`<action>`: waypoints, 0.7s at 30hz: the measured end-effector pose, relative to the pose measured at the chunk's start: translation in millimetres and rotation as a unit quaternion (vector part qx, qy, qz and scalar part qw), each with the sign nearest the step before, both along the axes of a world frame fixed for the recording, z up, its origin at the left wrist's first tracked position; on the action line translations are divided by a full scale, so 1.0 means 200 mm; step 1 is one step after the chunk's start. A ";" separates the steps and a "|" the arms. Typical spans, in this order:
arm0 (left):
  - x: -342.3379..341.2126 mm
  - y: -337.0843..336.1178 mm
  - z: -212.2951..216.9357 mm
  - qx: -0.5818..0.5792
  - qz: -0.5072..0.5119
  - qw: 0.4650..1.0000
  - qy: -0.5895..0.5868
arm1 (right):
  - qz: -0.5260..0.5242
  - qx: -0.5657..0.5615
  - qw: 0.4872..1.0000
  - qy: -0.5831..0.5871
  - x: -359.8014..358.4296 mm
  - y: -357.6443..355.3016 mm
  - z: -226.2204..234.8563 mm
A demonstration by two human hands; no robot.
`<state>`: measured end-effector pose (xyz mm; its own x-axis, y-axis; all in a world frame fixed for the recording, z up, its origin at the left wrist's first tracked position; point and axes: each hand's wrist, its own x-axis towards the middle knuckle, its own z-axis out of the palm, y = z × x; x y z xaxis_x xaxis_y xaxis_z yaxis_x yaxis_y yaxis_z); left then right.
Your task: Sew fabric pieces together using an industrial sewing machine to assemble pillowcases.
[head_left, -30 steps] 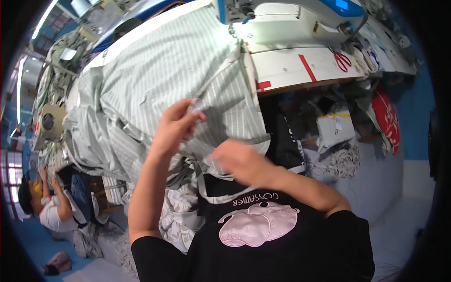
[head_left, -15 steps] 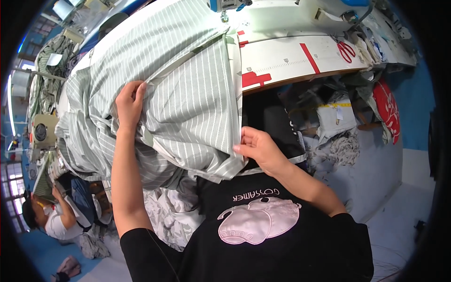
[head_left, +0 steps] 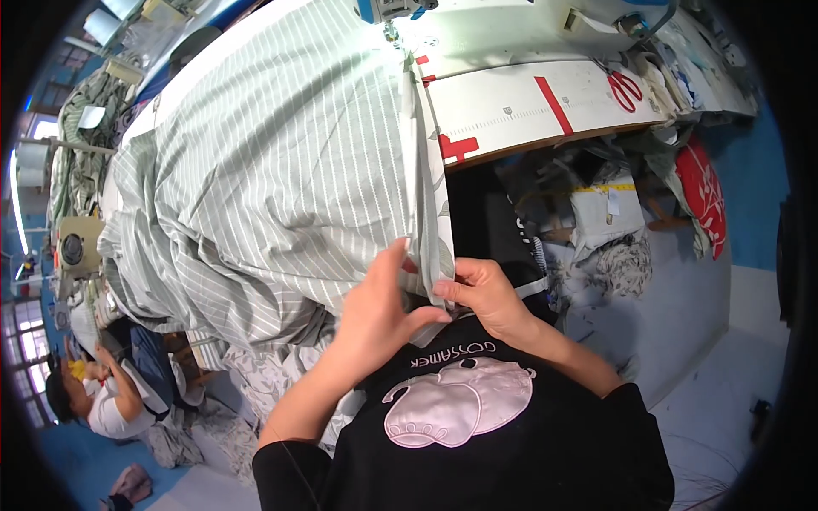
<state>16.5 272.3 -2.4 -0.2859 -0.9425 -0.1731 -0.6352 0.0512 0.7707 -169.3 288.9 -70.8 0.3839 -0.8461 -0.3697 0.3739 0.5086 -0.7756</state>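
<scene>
A large pale green-grey striped cloth (head_left: pixel 281 162) covers the work table in front of me, its right edge running from under the sewing machine's needle area (head_left: pixel 394 34) down toward my body. Along that edge a white patterned strip (head_left: pixel 436 196) lies folded beside the stripes. My right hand (head_left: pixel 490 298) pinches the near end of this edge between thumb and fingers. Just left of it my left hand (head_left: pixel 375 311), slightly blurred, hovers over or lightly touches the cloth, thumb and forefinger spread apart.
Red-handled scissors (head_left: pixel 625 89) lie on the white table top (head_left: pixel 503 102), which has red tape marks. Below the table edge are a white bundle (head_left: pixel 609 213) and a red patterned cloth (head_left: pixel 701 200). Another person (head_left: pixel 111 400) works at far left, near a sewing machine (head_left: pixel 79 243).
My left hand has left the middle of the cloth and come right and nearer, beside my right hand. The cloth's folded-back part now lies flatter, and the right edge is bunched into a narrow fold.
</scene>
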 end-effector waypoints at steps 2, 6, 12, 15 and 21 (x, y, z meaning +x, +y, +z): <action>-0.02 0.01 -0.11 -0.063 -0.007 0.998 -0.005 | 0.006 -0.003 1.000 0.005 -0.01 0.01 -0.03; 0.06 -0.01 -0.17 0.064 0.012 0.997 0.030 | -0.021 -0.031 0.998 0.044 -0.04 0.01 -0.05; 0.55 -0.13 -0.17 0.016 0.168 0.983 0.070 | -0.010 0.067 0.994 -0.087 -0.15 0.06 -0.05; 0.70 -0.13 -0.02 0.098 0.242 0.960 0.100 | -0.008 0.066 0.995 -0.077 -0.17 0.06 -0.04; 0.67 -0.06 0.34 0.040 0.278 0.951 0.131 | -0.026 0.048 0.998 -0.029 -0.19 0.10 -0.06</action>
